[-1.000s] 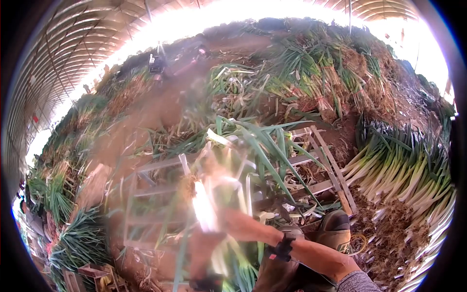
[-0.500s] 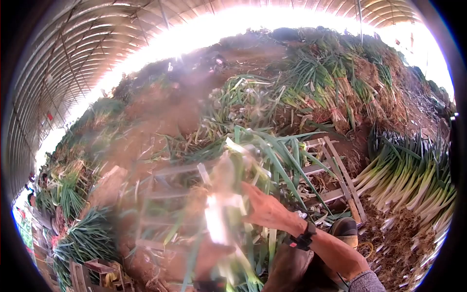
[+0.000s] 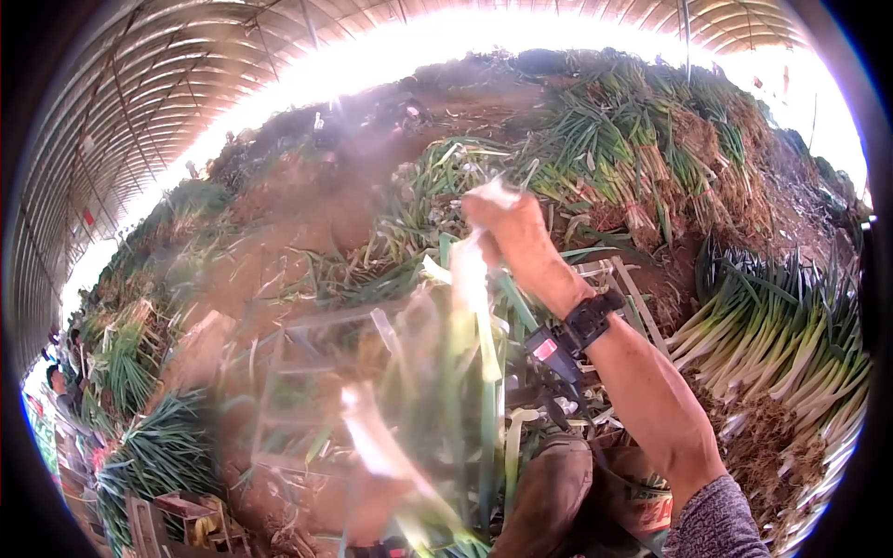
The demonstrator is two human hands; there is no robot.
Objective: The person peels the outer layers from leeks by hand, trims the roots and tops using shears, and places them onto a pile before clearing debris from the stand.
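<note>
My right hand point(image 3: 516, 223) is raised at the centre, its fingers closed around pale, stripped leaf material point(image 3: 474, 279) that hangs down from it. A watch-like device sits on that wrist. Low in the view, my left hand point(image 3: 377, 502) is smeared by haze and glare, around the stalk of a green onion point(image 3: 377, 437) that slants down to the right. Its fingers are hard to make out. Loose green leaves hang and lie between the two hands, above a wooden slatted frame point(image 3: 637, 302).
Cleaned green onions point(image 3: 791, 335) lie in a row at the right, roots towards me. Tied bundles point(image 3: 642, 149) are heaped at the upper right. Another bundle point(image 3: 158, 456) and a small wooden crate point(image 3: 200, 521) stand lower left. A person point(image 3: 58, 386) is at the far left.
My right hand has risen, drawing pale leaf material upward. The stalk by my left hand now slants lower and farther left. My right forearm covers more of the wooden frame.
</note>
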